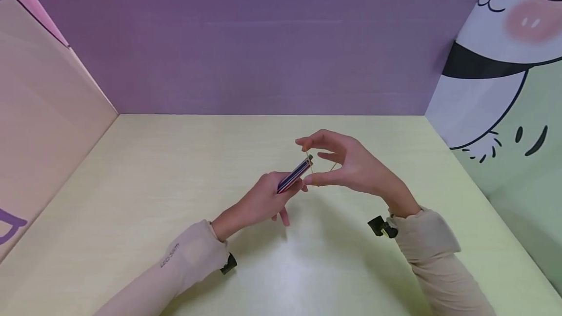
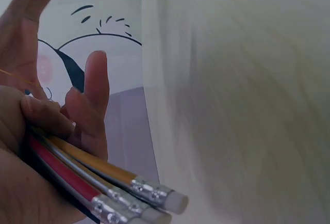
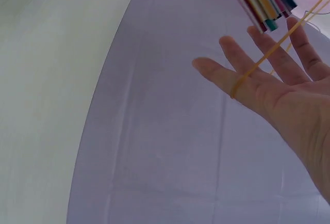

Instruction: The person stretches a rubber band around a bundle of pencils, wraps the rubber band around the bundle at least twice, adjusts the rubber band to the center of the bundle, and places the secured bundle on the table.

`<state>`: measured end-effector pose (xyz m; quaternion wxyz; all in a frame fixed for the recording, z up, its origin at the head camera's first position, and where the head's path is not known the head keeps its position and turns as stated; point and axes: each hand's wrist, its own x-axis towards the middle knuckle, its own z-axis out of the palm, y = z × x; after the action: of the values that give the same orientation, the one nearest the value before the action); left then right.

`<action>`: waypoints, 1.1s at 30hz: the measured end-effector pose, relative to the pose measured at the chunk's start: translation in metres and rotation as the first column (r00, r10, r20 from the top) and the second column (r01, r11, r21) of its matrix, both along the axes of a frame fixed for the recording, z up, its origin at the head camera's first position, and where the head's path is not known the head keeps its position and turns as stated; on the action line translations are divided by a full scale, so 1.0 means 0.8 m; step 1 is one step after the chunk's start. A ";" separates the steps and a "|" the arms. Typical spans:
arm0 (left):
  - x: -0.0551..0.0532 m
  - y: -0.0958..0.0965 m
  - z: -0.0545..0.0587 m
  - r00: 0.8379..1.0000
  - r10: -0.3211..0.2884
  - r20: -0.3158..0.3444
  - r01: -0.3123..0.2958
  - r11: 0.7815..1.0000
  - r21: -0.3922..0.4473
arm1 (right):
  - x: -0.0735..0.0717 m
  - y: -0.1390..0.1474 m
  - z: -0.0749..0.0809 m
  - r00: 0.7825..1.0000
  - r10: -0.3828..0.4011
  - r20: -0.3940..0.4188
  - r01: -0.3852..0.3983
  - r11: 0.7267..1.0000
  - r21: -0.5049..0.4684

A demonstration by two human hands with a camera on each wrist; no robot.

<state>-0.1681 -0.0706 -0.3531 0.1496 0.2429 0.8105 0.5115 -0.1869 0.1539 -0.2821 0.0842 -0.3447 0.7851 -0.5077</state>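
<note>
Purple wall [image 1: 272, 52] behind, table [image 1: 153, 169] below; left grip [image 1: 267, 196] clasps pencils [image 1: 293, 177], right grip [image 1: 353, 167], spread wide, carries a yellow band [image 3: 276, 48].

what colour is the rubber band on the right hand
Yellow-orange; the rubber band shows best in the right wrist view.

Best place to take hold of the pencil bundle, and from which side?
I'd take the pencil bundle by its eraser ends, coming from below: they jut free of the left hand on the table side, whereas the rubber band on the right hand crosses near the opposite ends.
</note>
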 end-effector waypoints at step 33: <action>-0.020 -0.010 -0.007 0.974 0.104 -0.203 -0.135 0.980 -0.144 | -0.062 0.032 -0.078 0.834 0.223 0.505 -0.257 0.966 -0.002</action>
<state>-0.1838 -0.0787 -0.3584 0.0572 0.2297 0.8720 0.4284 -0.2363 0.1794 -0.3444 0.3594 -0.2938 0.7029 -0.5390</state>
